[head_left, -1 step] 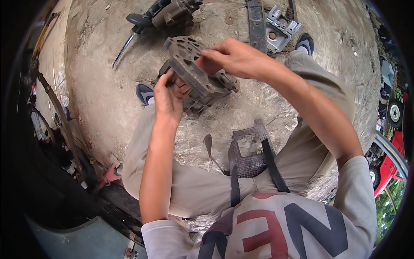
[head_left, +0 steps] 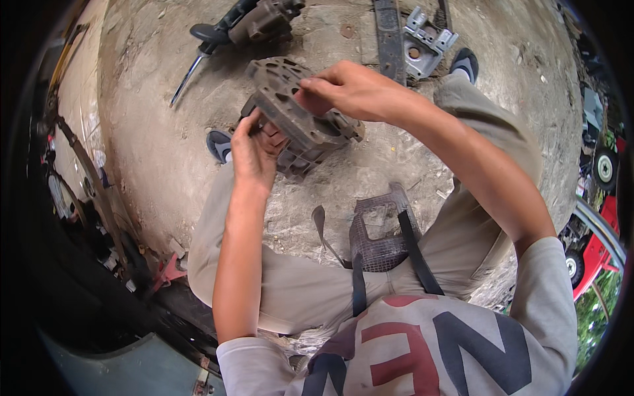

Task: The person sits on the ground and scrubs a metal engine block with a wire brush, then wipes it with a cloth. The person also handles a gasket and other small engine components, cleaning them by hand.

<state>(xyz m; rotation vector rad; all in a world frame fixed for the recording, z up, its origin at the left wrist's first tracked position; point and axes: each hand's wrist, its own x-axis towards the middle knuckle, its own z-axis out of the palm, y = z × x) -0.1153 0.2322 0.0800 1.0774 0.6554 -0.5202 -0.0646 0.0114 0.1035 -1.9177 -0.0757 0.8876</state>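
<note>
A grimy, ribbed cast-metal housing (head_left: 290,115) with several openings is tilted up off the ground in front of me. My left hand (head_left: 256,152) grips its lower left side, with the fingers curled in among the ribs. Over its upper right part, my right hand (head_left: 343,92) is bent with thumb and fingers drawn together at an opening. A reddish patch shows beneath that hand; whether it is the palm or something held, I cannot tell. The housing's flange hides the right fingertips.
A dark motor-like part (head_left: 264,23) and a screwdriver-like rod (head_left: 187,80) lie at the far left. A dark metal bar (head_left: 389,39) and a silvery cast bracket (head_left: 422,49) are at the far right. Between my legs sits a woven piece with straps (head_left: 380,254).
The housing and both hands sit slightly further left in the picture, as does the background. Both hands keep their places on the housing.
</note>
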